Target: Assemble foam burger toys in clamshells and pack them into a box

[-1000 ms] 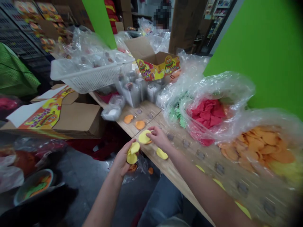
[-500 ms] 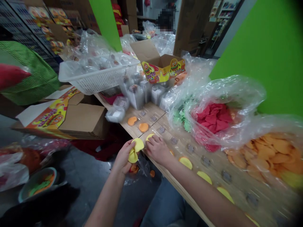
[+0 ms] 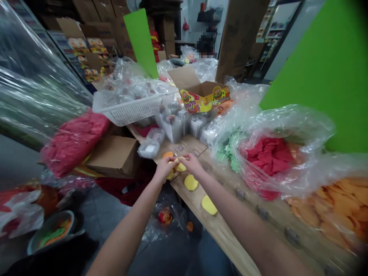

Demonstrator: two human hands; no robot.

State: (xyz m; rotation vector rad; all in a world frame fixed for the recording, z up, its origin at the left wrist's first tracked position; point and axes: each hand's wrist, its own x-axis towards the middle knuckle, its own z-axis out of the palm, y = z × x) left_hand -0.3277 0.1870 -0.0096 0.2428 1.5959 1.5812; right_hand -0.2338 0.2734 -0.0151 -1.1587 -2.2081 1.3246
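My left hand is closed on flat yellow discs, one of them showing under its fingers. The fingertips of my right hand pinch another yellow disc, which spans the gap between both hands above the table edge. An orange disc shows just beyond my left fingers. Along the table's front edge lie more yellow discs, one under my right wrist and another closer to me. Whether orange pieces lie beneath them cannot be seen.
Clear plastic tubs and a printed carton stand at the back beside a white basket. Bags of red pieces and orange pieces fill the right. A plastic bag of red pieces is at left.
My hands have come together, and my right hand has moved from the table to the disc by my left. The bag of red pieces has swung in at left over the flattened cartons.
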